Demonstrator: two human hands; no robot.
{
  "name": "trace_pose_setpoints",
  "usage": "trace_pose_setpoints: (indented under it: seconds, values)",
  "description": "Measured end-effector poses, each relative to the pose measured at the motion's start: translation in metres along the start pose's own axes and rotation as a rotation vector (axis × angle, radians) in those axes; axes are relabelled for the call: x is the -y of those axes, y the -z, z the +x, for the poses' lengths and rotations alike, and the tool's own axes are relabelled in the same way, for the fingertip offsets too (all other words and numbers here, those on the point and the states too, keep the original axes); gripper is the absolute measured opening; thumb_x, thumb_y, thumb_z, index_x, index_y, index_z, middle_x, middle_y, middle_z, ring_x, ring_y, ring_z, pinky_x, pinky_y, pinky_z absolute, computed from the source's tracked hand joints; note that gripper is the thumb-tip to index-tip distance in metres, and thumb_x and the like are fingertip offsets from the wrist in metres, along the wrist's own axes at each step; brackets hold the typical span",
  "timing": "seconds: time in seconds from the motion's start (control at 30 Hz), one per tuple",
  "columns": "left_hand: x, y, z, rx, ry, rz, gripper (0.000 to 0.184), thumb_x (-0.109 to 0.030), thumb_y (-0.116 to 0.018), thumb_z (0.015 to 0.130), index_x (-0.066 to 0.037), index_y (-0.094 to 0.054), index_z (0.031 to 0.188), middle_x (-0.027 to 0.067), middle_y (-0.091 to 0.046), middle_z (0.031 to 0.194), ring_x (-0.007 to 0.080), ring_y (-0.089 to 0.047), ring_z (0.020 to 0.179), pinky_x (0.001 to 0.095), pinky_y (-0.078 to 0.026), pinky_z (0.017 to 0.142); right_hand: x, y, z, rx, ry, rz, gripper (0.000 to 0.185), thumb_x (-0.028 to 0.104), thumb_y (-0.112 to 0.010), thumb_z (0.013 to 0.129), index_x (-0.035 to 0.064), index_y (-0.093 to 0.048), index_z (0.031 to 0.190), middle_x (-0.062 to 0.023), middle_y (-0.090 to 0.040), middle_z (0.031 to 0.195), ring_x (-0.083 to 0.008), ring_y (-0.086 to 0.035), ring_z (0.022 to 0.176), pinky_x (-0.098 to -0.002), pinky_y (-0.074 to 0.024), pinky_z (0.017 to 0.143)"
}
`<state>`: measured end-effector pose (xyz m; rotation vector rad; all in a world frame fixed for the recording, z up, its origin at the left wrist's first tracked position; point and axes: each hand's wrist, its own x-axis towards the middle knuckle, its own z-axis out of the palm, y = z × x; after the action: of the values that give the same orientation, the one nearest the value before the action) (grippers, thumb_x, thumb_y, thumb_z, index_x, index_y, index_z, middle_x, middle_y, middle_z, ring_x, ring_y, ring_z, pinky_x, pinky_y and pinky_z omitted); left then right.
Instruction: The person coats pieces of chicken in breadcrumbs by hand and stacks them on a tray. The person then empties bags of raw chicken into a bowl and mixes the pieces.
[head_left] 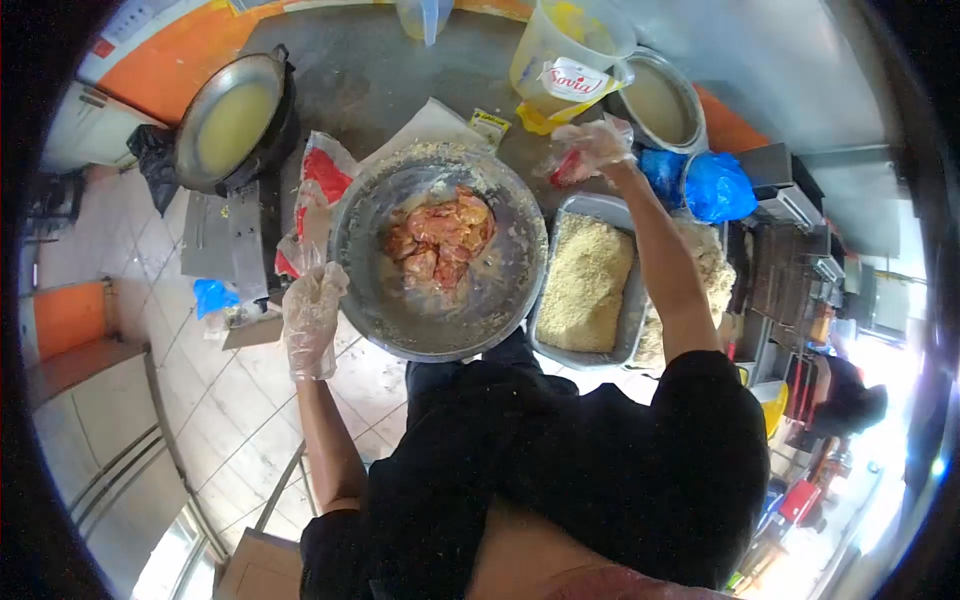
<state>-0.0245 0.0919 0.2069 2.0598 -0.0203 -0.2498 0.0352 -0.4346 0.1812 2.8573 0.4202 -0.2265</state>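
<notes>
A wide metal bowl (pixel 365 310) holds pieces of raw, marinated meat (pixel 440 235), with pale flour-like smears on its inner wall. My left hand (pixel 312 318), in a clear plastic glove, is at the bowl's left rim with its fingers drawn together. Red and clear plastic shows just above those fingers; whether they grip it or the rim is hard to tell. Beyond the bowl's right rim, my gloved right hand (pixel 598 148) is closed around a small red and clear plastic packet (pixel 568 168). A red and white plastic bag (pixel 325 178) lies behind the bowl's left side.
Right of the bowl stands a grey tub (pixel 541 318) of crumbs (pixel 585 285). A labelled plastic jug (pixel 540 60), a pot of cloudy liquid (pixel 690 135) and a blue bag (pixel 720 187) are behind. At back left sits a dark pan (pixel 188 150) of yellowish liquid. A small yellow-green sachet (pixel 490 127) lies beyond the bowl.
</notes>
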Motion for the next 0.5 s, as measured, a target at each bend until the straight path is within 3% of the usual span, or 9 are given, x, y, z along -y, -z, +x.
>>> trace_pose_setpoints:
  seconds: [0.03,0.07,0.1,0.2,0.27,0.33,0.4,0.43,0.5]
  values:
    - [0.002,-0.01,0.001,0.013,-0.019,-0.187,0.022,-0.021,-0.062,0.091,0.001,-0.067,0.09,0.006,-0.065,0.077,0.0136,-0.057,0.068,0.0294,-0.045,0.063,-0.028,-0.011,-0.014,0.004,-0.009,-0.024,0.047,0.009,-0.061,0.077,0.025,-0.059,0.122,-0.0055,-0.068,0.099,-0.0242,-0.066,0.089,-0.0342,-0.0519,0.074]
    - [0.001,-0.018,0.003,0.033,-0.038,-0.371,0.02,-0.018,-0.061,0.092,0.001,-0.066,0.09,0.0043,-0.065,0.08,0.0119,-0.055,0.069,0.028,-0.045,0.064,-0.062,-0.04,-0.028,-0.313,-0.067,0.215,0.041,0.009,-0.061,0.077,0.021,-0.062,0.116,-0.0068,-0.066,0.091,-0.0268,-0.064,0.082,-0.0379,-0.0501,0.068]
    - [-0.002,-0.023,0.011,0.139,-0.131,-0.264,0.016,-0.014,-0.059,0.092,0.001,-0.066,0.09,0.0054,-0.065,0.084,0.0114,-0.056,0.072,0.0276,-0.045,0.066,-0.082,-0.052,-0.042,-0.635,-0.122,0.453,0.035,0.009,-0.061,0.076,0.017,-0.066,0.11,-0.0081,-0.065,0.083,-0.0294,-0.062,0.075,-0.0415,-0.0483,0.062]
    - [-0.069,-0.059,0.013,0.181,-0.092,-0.274,0.012,-0.013,-0.062,0.09,-0.002,-0.066,0.09,0.0069,-0.064,0.082,0.0169,-0.06,0.075,0.0327,-0.047,0.068,-0.085,0.021,-0.074,-0.623,-0.324,0.166,0.034,0.013,-0.062,0.077,0.0146,-0.064,0.11,-0.009,-0.066,0.088,-0.0269,-0.062,0.078,-0.0393,-0.0493,0.065]
    - [-0.119,-0.077,0.018,0.237,-0.432,0.053,0.015,-0.011,-0.056,0.091,-0.006,-0.066,0.101,0.0106,-0.065,0.1,0.0236,-0.06,0.098,0.0348,-0.045,0.085,-0.074,0.094,-0.091,-0.6,-0.511,-0.098,0.034,0.017,-0.063,0.077,0.0121,-0.063,0.111,-0.0099,-0.067,0.094,-0.0244,-0.063,0.08,-0.037,-0.0503,0.068]
    - [-0.153,-0.088,0.024,0.164,-1.135,0.328,0.028,-0.01,-0.059,0.085,-0.011,-0.062,0.113,0.0134,-0.06,0.119,0.0295,-0.054,0.115,0.0417,-0.042,0.093,-0.051,0.14,-0.111,-0.579,-0.636,-0.23,0.035,0.019,-0.063,0.077,0.0109,-0.062,0.111,-0.0104,-0.067,0.097,-0.0231,-0.064,0.082,-0.0359,-0.0509,0.07]
    - [-0.176,-0.122,0.047,0.159,-1.292,0.156,0.038,-0.009,-0.058,0.082,-0.013,-0.058,0.12,0.0135,-0.055,0.126,0.0283,-0.049,0.122,0.0448,-0.039,0.097,-0.027,0.171,-0.114,-0.771,-0.402,-0.15,0.03,0.016,-0.058,0.079,0.0102,-0.064,0.107,-0.0108,-0.067,0.095,-0.0259,-0.063,0.084,-0.0364,-0.0504,0.073]
    - [-0.192,-0.137,0.058,0.207,-1.272,0.071,0.037,-0.014,-0.058,0.085,-0.012,-0.057,0.122,0.0134,-0.055,0.127,0.0283,-0.05,0.12,0.0436,-0.04,0.096,-0.017,0.173,-0.114,-0.754,-0.577,0.245,0.03,0.018,-0.054,0.081,0.0098,-0.064,0.107,-0.0098,-0.067,0.093,-0.0278,-0.062,0.085,-0.0388,-0.0487,0.077]
    - [-0.226,-0.148,0.058,0.267,-1.261,-0.013,0.037,-0.018,-0.059,0.088,-0.01,-0.056,0.124,0.0133,-0.054,0.128,0.0282,-0.051,0.118,0.0424,-0.04,0.096,0.006,0.192,-0.116,-0.799,-0.419,-0.003,0.032,0.024,-0.054,0.083,0.0087,-0.063,0.109,-0.0102,-0.067,0.097,-0.0269,-0.062,0.087,-0.04,-0.0484,0.078]
